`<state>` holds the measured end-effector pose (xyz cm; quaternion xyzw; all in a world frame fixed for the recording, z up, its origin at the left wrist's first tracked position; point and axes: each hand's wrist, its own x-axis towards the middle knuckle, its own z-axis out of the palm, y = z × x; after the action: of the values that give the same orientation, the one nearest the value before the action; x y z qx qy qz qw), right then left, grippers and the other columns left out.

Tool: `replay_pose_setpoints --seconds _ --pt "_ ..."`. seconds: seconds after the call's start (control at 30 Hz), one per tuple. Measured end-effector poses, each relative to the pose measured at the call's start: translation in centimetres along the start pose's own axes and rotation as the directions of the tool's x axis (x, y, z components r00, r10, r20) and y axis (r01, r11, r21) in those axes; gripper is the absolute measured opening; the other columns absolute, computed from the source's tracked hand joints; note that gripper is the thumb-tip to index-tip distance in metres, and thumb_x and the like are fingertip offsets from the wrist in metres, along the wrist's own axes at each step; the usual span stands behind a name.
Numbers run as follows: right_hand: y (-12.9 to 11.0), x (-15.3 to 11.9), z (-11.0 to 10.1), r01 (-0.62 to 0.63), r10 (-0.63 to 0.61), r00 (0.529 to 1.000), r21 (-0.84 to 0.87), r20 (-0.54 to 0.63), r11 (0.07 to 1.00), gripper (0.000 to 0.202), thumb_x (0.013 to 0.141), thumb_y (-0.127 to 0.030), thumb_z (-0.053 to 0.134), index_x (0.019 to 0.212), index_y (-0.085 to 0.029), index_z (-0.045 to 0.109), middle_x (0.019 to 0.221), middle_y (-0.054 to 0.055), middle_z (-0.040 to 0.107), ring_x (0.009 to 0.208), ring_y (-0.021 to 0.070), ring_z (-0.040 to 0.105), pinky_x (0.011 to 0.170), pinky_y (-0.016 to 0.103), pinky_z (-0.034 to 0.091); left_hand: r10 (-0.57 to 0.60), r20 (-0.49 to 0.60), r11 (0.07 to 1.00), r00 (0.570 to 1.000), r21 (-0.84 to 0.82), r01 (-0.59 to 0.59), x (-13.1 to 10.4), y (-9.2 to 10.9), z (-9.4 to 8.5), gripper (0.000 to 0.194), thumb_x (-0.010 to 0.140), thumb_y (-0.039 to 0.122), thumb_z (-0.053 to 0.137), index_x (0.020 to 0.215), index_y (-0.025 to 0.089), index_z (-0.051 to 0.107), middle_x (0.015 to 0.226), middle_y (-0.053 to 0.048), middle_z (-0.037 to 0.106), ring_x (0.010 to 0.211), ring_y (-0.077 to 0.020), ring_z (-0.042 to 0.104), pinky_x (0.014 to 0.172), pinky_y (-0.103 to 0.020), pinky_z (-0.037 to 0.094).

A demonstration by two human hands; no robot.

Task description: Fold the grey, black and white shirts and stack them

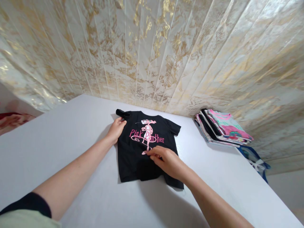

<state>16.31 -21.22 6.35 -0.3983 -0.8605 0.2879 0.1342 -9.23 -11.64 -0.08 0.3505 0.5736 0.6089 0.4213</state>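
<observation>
A small black T-shirt (133,161) lies spread front up on the white table, with a pink cartoon panther and "Pink Panther" lettering on its chest. Its left sleeve is bent upward with the opening showing, while the right sleeve lies out flat. My left hand (116,129) grips the shirt's left side just below that sleeve, fingers closed on the cloth. Over the lower front, my right hand (167,160) has thumb and fingers pinched together on the fabric by the panther's foot. The lower hem is uneven, raised a little in the middle.
On the table's right edge stands a stack of folded clothes (223,126), a pink and grey one on top. A blue strappy item (255,161) sits beyond that edge. A white and gold curtain (147,53) hangs behind the table (71,148). Reddish cloth (14,122) shows at far left.
</observation>
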Motion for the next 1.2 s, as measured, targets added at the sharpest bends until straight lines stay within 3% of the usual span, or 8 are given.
replay_pose_setpoints --seconds 0.13,0.3,0.4,0.53,0.7,0.93,1.07,1.2 --pt "2.2 -1.3 0.4 -0.072 0.062 0.996 -0.142 -0.07 0.987 0.026 0.089 -0.018 0.052 0.11 -0.025 0.067 0.104 0.005 0.064 0.097 0.0191 0.061 0.085 0.031 0.048 0.022 0.008 0.999 1.0 0.027 -0.022 0.1 -0.4 0.0 0.039 0.084 0.021 0.057 0.123 0.014 0.053 0.112 -0.011 0.068 0.103 -0.0214 0.066 0.096 -0.037 0.049" --pt "5.6 -1.2 0.9 -0.091 0.088 0.965 -0.004 -0.246 0.996 0.031 0.095 -0.024 0.042 0.117 -0.023 0.062 0.112 0.007 0.06 0.1 0.0175 0.061 0.088 0.03 0.049 0.057 -0.017 0.99 0.998 0.13 -0.054 0.8 -1.3 0.0 0.045 0.084 0.021 0.056 0.127 0.017 0.048 0.124 -0.012 0.062 0.111 -0.0224 0.062 0.098 -0.039 0.048" --pt "8.4 0.2 0.6 -0.152 0.111 0.933 -0.096 -0.342 0.984 0.034 0.094 -0.025 0.041 0.122 -0.022 0.06 0.118 0.01 0.06 0.111 0.0205 0.058 0.097 0.035 0.046 0.221 -0.073 0.914 0.972 0.362 -0.181 -0.2 -0.7 0.0 0.051 0.08 0.022 0.06 0.129 0.018 0.046 0.134 -0.014 0.051 0.12 -0.0252 0.054 0.103 -0.041 0.043" --pt "11.3 2.2 1.1 -0.304 0.167 0.903 -0.314 -0.397 0.899 0.043 0.094 -0.031 0.042 0.135 -0.022 0.052 0.139 0.012 0.051 0.129 0.0265 0.046 0.107 0.045 0.037 0.453 0.279 0.583 0.847 0.626 -0.518 -5.7 1.7 -0.5 0.032 0.081 0.025 0.058 0.112 0.021 0.055 0.12 -0.008 0.055 0.121 -0.0253 0.049 0.107 -0.043 0.037" --pt "12.4 2.7 2.0 -0.358 0.177 0.891 -0.407 -0.418 0.841 0.046 0.097 -0.036 0.038 0.141 -0.024 0.045 0.148 0.01 0.044 0.136 0.027 0.038 0.11 0.048 0.031 0.19 0.639 0.392 0.746 0.647 -0.654 -14.3 2.0 -2.0 0.015 0.082 0.03 0.06 0.095 0.025 0.057 0.1 -0.003 0.06 0.098 -0.0243 0.054 0.088 -0.041 0.042" --pt "12.5 2.0 2.0 -0.341 0.159 0.899 -0.424 -0.408 0.839 0.047 0.097 -0.036 0.037 0.141 -0.021 0.045 0.147 0.01 0.044 0.135 0.0268 0.039 0.11 0.047 0.031 0.13 0.607 0.329 0.784 0.72 -0.611 -16.1 0.2 -3.0 0.009 0.082 0.016 0.049 0.086 0.024 0.05 0.088 -0.001 0.058 0.09 -0.0223 0.055 0.083 -0.039 0.04" --pt "12.3 2.0 2.0 -0.342 0.159 0.897 -0.42 -0.411 0.841 0.047 0.097 -0.035 0.038 0.14 -0.021 0.046 0.147 0.011 0.045 0.134 0.0275 0.04 0.109 0.047 0.032 0.113 0.568 0.409 0.815 0.721 -0.559 -15.7 1.5 -3.6 0.011 0.079 0.014 0.041 0.079 0.024 0.045 0.081 0.0 0.056 0.08 -0.0202 0.055 0.075 -0.035 0.041" --pt "12.3 2.0 2.1 -0.341 0.156 0.897 -0.424 -0.413 0.839 0.046 0.097 -0.034 0.038 0.14 -0.021 0.047 0.147 0.01 0.045 0.134 0.027 0.04 0.109 0.046 0.032 0.099 0.452 0.472 0.886 0.763 -0.442 -16.2 2.6 -6.5 0.008 0.073 0.019 0.042 0.079 0.025 0.043 0.077 0.001 0.055 0.071 -0.0189 0.055 0.066 -0.032 0.042"
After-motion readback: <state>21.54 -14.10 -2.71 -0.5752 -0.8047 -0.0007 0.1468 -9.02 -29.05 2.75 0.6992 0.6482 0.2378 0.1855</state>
